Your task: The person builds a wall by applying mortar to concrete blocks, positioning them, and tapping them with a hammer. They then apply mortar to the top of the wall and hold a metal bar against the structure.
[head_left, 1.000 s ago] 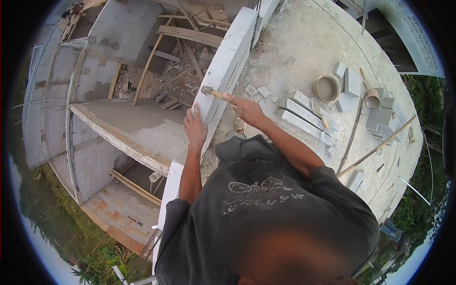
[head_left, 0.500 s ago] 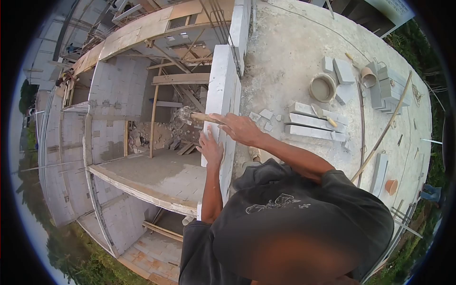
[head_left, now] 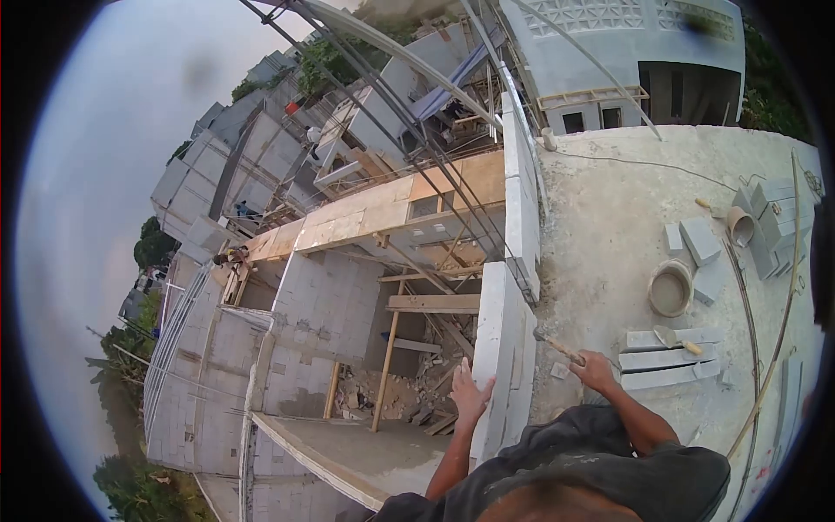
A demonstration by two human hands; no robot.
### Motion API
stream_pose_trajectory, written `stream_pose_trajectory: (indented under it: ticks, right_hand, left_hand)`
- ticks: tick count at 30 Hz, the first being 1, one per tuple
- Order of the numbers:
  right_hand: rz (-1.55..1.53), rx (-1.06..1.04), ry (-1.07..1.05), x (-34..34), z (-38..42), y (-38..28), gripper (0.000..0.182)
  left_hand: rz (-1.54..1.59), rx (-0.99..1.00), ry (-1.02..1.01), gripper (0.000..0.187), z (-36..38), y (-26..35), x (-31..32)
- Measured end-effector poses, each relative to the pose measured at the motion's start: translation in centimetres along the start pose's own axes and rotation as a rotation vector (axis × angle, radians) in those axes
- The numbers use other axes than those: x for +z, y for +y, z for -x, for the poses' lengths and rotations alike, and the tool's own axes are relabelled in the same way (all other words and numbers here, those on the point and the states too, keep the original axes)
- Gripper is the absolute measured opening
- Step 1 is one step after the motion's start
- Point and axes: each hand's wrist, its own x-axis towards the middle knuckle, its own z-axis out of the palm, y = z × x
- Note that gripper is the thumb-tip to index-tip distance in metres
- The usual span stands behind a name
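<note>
My right hand [head_left: 596, 372] grips the wooden handle of a hammer [head_left: 564, 350], whose small head points left toward the right face of the wall. My left hand [head_left: 470, 397] lies against the left side of the pale block wall [head_left: 497, 326], fingers apart and thumb near the top edge. This narrow wall of light blocks stands between my two hands. A taller stretch of block [head_left: 522, 200] rises farther along the same line.
Right of the wall, the concrete floor holds a bucket of mortar [head_left: 670, 291], a trowel [head_left: 677, 340] resting on long cut blocks [head_left: 668, 377], and stacked blocks [head_left: 777, 222]. On the left the wall drops to a lower level with timber props [head_left: 387, 370] and rubble. Steel bars [head_left: 409, 130] rise ahead.
The hammer has swung from above the wall's left side to its right side. My left hand stays by the wall with fingers more spread, and the view has tilted up.
</note>
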Motion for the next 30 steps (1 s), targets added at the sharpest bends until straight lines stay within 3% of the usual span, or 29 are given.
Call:
stream_pose_trajectory:
  ticks: [2,8,12,14,15,16,18,20,23,25,28,29,30]
  right_hand:
    - [-0.01,-0.004,0.065,-1.4,-1.9,2.8,0.031]
    - [-0.166,-0.093,0.173,-3.1,-15.0,6.1,0.035]
    - [-0.359,-0.093,0.039,-5.2,-26.4,7.9,0.036]
    - [-0.42,-0.048,-0.03,-6.9,-31.9,9.4,0.037]
    - [-0.353,-0.123,0.022,-8.4,-34.5,9.6,0.037]
    - [-0.329,-0.158,-0.004,-10.5,-37.1,9.5,0.034]
    - [-0.463,-0.187,-0.052,-15.1,-41.0,6.9,0.029]
    - [-0.567,-0.167,-0.258,-18.6,-45.6,3.6,0.029]
    - [-0.589,-0.368,-0.448,-21.4,-53.5,-4.0,0.038]
    - [-0.741,-0.382,-0.735,-25.3,-55.8,-14.1,0.048]
    - [-0.982,-0.558,-1.096,-24.2,-58.7,-25.2,0.071]
    - [-1.01,-0.644,-1.189,-23.3,-59.1,-28.5,0.072]
    - [-1.008,-0.79,-1.188,-22.3,-59.2,-31.3,0.071]
  left_hand:
    - [0.137,0.181,0.167,0.101,-6.5,3.1,-2.1]
    - [0.548,0.241,0.408,0.104,-19.3,22.3,-14.2]
    - [0.604,0.289,0.631,0.11,-26.3,31.7,-20.5]
    - [0.582,0.405,0.804,0.112,-29.9,35.5,-22.5]
    - [0.72,0.504,0.809,0.118,-32.2,36.7,-23.3]
    - [0.569,0.372,0.963,0.109,-34.1,36.9,-23.9]
    - [0.675,0.227,1.068,0.108,-35.1,39.9,-24.7]
    - [0.644,0.118,1.104,0.106,-35.2,39.9,-24.9]
    - [0.507,0.105,1.224,0.1,-36.1,40.4,-28.1]
    - [0.453,0.113,1.296,0.093,-36.2,40.5,-29.0]
    - [0.421,0.202,1.365,0.075,-37.1,40.7,-28.8]
    - [-0.099,-0.257,1.312,0.064,-37.0,39.7,-29.0]
    - [-0.616,-0.678,1.123,0.06,-36.6,38.7,-29.2]
